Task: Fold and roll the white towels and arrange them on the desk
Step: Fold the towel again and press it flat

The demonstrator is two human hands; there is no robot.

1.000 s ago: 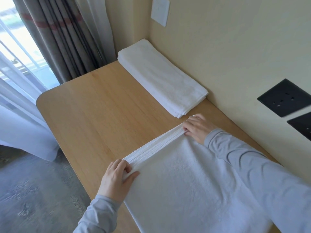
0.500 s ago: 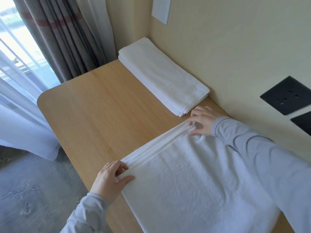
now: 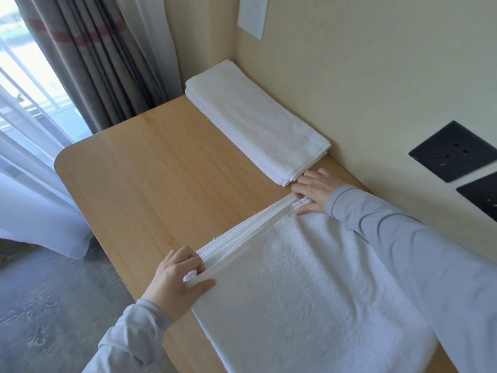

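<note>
A white towel [image 3: 309, 286] lies spread across the near half of the wooden desk [image 3: 161, 170], its far hem turned over into a narrow band. My left hand [image 3: 177, 278] pinches the left end of that band, thumb on top of the cloth. My right hand [image 3: 313, 192] grips the right end of the band close to the wall. A second white towel [image 3: 255, 122], folded into a long flat stack, lies along the wall at the desk's far right, just beyond my right hand.
A cream wall runs along the desk's right side with two black socket plates [image 3: 454, 154] and a white switch plate [image 3: 252, 16]. Grey curtains [image 3: 88, 63] and a sheer white curtain [image 3: 32, 197] hang past the desk's far left corner. Grey floor lies to the left.
The hem band has become narrower and tighter as both hands worked along it. My right hand shifted slightly toward the folded towel; my left hand slid a little nearer to me.
</note>
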